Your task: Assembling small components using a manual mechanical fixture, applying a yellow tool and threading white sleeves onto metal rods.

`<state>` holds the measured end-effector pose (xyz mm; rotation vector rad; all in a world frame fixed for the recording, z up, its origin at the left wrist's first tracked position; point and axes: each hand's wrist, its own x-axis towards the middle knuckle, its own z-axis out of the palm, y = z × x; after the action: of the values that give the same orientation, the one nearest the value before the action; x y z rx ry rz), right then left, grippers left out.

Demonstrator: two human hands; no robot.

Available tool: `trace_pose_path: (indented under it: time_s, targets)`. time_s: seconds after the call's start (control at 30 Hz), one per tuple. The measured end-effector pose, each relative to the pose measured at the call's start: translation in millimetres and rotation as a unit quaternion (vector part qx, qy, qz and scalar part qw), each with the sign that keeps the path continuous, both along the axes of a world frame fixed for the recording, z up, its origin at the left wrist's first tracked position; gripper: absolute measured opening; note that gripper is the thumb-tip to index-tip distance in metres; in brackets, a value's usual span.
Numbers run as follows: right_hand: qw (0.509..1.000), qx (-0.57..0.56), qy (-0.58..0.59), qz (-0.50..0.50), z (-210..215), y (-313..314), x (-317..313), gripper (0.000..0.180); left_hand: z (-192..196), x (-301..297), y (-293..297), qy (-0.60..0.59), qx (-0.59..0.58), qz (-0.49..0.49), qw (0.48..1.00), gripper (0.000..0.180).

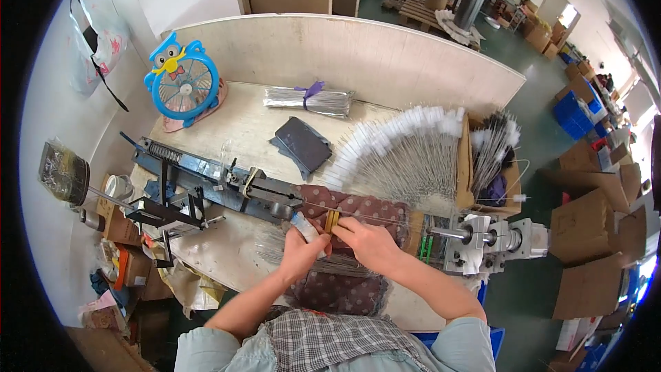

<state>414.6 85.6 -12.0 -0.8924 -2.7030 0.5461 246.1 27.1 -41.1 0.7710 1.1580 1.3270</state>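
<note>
My left hand is closed around a small white and blue piece, whose exact kind I cannot make out. Close beside it, my right hand pinches a short yellow, brass-like piece below a thin wire stretched across the bench. Just left of my hands sits the dark metal head of a long bench machine. A brown dotted cloth pad lies beneath and behind my right hand. Loose thin wires lie left of my left hand, partly hidden by it.
White-tipped wire brushes fan out behind my hands, beside a cardboard box of more brushes. A silver shaft unit stands at right. Further back are a dark folded cloth, a tied wire bundle and a blue fan.
</note>
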Motion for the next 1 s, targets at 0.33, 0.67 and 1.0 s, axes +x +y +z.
trace_pose_path:
  time_s: [0.33, 0.67, 1.0]
  targets:
    - [0.997, 0.017, 0.055, 0.051, -20.2, 28.5, -4.5, 0.012, -24.4, -68.9, -22.4, 0.165, -0.102, 0.028, 0.981, 0.034]
    - [0.999, 0.014, 0.039, 0.002, -20.6, 13.5, -1.9, 0.013, -30.3, -192.9, -75.4, -0.188, -0.164, 0.268, 0.931, 0.028]
    - [0.989, 0.078, 0.114, -0.047, 66.8, 8.7, -4.3, 0.016, -40.0, -141.3, -58.4, -0.087, -0.052, 0.309, 0.946, 0.011]
